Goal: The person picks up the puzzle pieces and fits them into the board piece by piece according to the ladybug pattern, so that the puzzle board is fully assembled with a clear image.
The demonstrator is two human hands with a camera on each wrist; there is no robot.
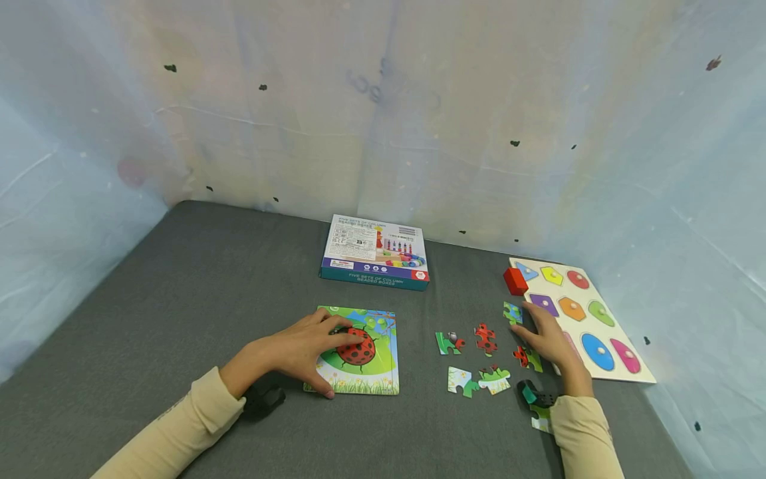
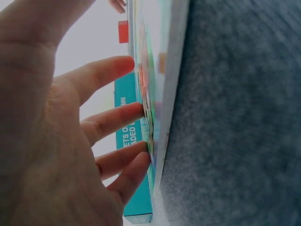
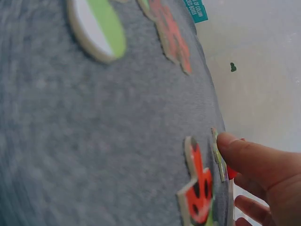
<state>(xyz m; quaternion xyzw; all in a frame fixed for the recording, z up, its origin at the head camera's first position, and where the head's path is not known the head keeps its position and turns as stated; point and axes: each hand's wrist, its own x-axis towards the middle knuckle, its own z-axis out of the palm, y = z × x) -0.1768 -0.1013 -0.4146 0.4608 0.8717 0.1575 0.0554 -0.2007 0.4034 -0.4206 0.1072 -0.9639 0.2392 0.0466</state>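
My left hand (image 1: 302, 346) lies over a square ladybug puzzle board (image 1: 383, 372), fingers spread. In the left wrist view its fingertips (image 2: 136, 109) rest on the picture and cover part of it. My right hand (image 1: 550, 342) is at a small blue-and-green puzzle piece (image 1: 510, 311), with the thumb and index finger apart on its right side. The right wrist view shows the thumb tip right at that piece (image 3: 217, 153) and the other fingers loosely bent behind. Below the right hand lies a red-and-green ladybug piece (image 1: 528, 358).
More loose pieces lie between the hands, among them a red spotted piece (image 1: 486, 338) and a white-and-green piece (image 1: 459, 379). A red block (image 1: 515, 281) touches a shape-knob board (image 1: 622, 332) at the right. A beaded-boxes carton (image 1: 376, 253) lies at the back.
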